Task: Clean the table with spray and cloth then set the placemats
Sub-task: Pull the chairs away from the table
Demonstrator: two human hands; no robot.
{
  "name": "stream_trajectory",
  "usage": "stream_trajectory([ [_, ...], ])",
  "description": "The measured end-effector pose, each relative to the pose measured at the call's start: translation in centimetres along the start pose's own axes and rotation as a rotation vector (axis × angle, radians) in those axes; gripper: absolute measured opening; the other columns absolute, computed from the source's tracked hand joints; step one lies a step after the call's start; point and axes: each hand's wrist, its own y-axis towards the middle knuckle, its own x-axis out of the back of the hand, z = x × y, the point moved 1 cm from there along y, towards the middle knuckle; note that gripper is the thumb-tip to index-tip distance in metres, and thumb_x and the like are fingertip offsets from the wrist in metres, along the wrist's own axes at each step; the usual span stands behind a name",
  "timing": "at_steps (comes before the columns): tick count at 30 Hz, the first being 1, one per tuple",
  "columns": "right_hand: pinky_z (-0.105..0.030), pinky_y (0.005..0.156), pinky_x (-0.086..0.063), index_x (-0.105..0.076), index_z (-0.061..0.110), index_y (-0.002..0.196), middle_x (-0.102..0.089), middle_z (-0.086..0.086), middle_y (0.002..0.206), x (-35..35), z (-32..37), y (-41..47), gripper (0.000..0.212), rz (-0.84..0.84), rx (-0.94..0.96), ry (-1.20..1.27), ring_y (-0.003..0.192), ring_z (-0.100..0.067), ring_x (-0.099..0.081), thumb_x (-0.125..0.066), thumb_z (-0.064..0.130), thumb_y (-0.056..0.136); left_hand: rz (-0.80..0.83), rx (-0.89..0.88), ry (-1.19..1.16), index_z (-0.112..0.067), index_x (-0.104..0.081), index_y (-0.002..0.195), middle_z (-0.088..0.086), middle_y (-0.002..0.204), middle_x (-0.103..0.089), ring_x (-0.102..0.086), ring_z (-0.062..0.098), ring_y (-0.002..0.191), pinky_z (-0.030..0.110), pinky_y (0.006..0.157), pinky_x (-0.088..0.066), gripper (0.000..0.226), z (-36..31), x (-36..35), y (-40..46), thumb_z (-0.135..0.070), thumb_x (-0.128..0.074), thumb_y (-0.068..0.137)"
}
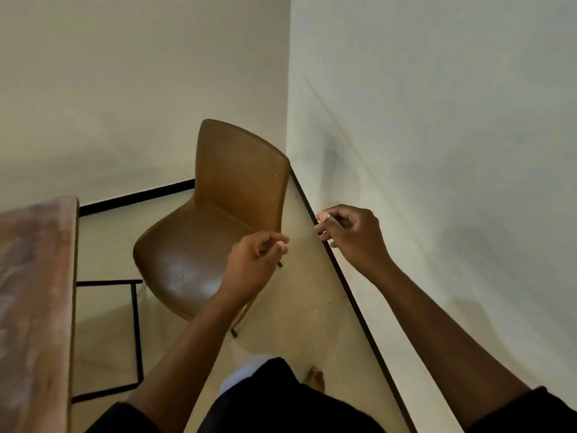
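Both loosely curled hands, left hand (256, 260) and right hand (349, 235), hold nothing at frame centre, beside the tan leather chair (218, 220); with no spray, cloth or placemats in view and only the mottled pinkish-brown stone table (34, 276) edge at lower left, progress cannot be judged.

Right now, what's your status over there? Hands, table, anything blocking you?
Left hand and right hand both loosely curled, empty. Table at far left; no spray, cloth or placemats in view. Brown chair stands ahead in the corner.
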Motion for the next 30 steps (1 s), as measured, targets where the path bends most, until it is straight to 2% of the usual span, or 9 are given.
stream_trajectory([
  [3,-0.031,0.075,-0.061,-0.077,0.018,0.102,-0.078,0.007,0.085,-0.4,0.1,4.8,0.017,0.094,0.051,-0.048,0.078,-0.009,-0.075,-0.064,0.029,0.101,-0.066,0.072,-0.033,-0.022,-0.078,0.114,-0.009,0.098,-0.079,-0.075,0.004,0.092,0.031,0.082,-0.064,0.019,0.4,-0.9,2.5,-0.020,-0.061,0.106],
  [6,-0.030,0.075,-0.061,-0.077,0.019,0.104,-0.077,0.008,0.086,-2.1,0.1,10.1,0.017,0.196,0.119,-0.111,0.079,-0.008,-0.074,-0.064,0.030,0.101,-0.125,0.152,-0.082,-0.023,-0.078,0.114,-0.009,0.098,-0.079,-0.075,0.006,0.092,0.031,0.082,-0.064,0.020,0.8,-1.7,5.8,-0.020,-0.060,0.106],
  [11,-0.030,0.075,-0.063,-0.076,0.019,0.108,-0.077,0.008,0.090,-6.3,-0.2,18.7,0.018,0.347,0.126,-0.153,0.077,-0.007,-0.075,-0.063,0.030,0.102,-0.256,0.285,-0.217,-0.023,-0.073,0.121,-0.002,0.108,-0.077,-0.076,0.017,0.092,0.029,0.069,-0.061,0.021,2.6,-1.9,12.6,-0.021,-0.060,0.106],
  [14,-0.036,0.077,-0.065,-0.075,0.018,0.107,-0.077,0.004,0.090,-8.4,-0.2,22.7,0.017,0.412,0.054,-0.170,0.076,-0.010,-0.075,-0.061,0.026,0.103,-0.325,0.423,-0.287,-0.028,-0.075,0.114,-0.003,0.108,-0.078,-0.075,0.020,0.099,0.041,0.084,-0.064,0.018,4.2,-1.9,16.2,-0.025,-0.061,0.103],
  [16,-0.039,0.079,-0.065,-0.075,0.018,0.106,-0.077,0.004,0.089,-9.7,0.0,25.5,0.016,0.456,0.050,-0.203,0.076,-0.011,-0.075,-0.062,0.026,0.102,-0.334,0.512,-0.355,-0.028,-0.075,0.108,-0.002,0.105,-0.077,-0.074,0.020,0.097,0.047,0.091,-0.064,0.017,4.7,-1.9,18.3,-0.022,-0.060,0.105],
  [21,-0.037,0.080,-0.064,-0.075,0.023,0.104,-0.077,0.009,0.086,-13.9,1.2,32.8,0.015,0.578,0.150,-0.313,0.076,-0.008,-0.074,-0.063,0.032,0.101,-0.392,0.699,-0.529,-0.020,-0.077,0.102,0.007,0.103,-0.077,-0.073,0.025,0.091,0.043,0.084,-0.064,0.021,6.4,-1.5,23.3,-0.020,-0.056,0.108],
  [24,-0.029,0.077,-0.061,-0.073,0.026,0.102,-0.075,0.009,0.089,-16.9,1.5,35.8,0.013,0.696,0.262,-0.401,0.081,-0.009,-0.072,-0.062,0.033,0.101,-0.432,0.791,-0.599,-0.019,-0.076,0.100,0.006,0.103,-0.076,-0.069,0.021,0.085,0.036,0.072,-0.057,0.023,7.6,-2.0,25.3,-0.023,-0.055,0.109],
  [26,-0.021,0.073,-0.054,-0.073,0.025,0.103,-0.073,0.010,0.092,-19.4,1.6,37.9,0.015,0.802,0.402,-0.506,0.084,-0.008,-0.068,-0.059,0.033,0.103,-0.477,0.861,-0.667,-0.019,-0.075,0.097,0.003,0.104,-0.076,-0.067,0.018,0.081,0.033,0.068,-0.053,0.024,8.7,-2.8,26.8,-0.024,-0.054,0.108],
  [30,-0.023,0.072,-0.056,-0.072,0.023,0.108,-0.070,0.006,0.093,-24.0,1.3,41.4,0.020,1.039,0.778,-0.756,0.081,-0.009,-0.065,-0.056,0.033,0.104,-0.612,1.060,-0.869,-0.021,-0.070,0.097,0.005,0.107,-0.073,-0.064,0.018,0.084,0.029,0.066,-0.051,0.018,9.7,-5.1,28.9,-0.021,-0.056,0.108],
])
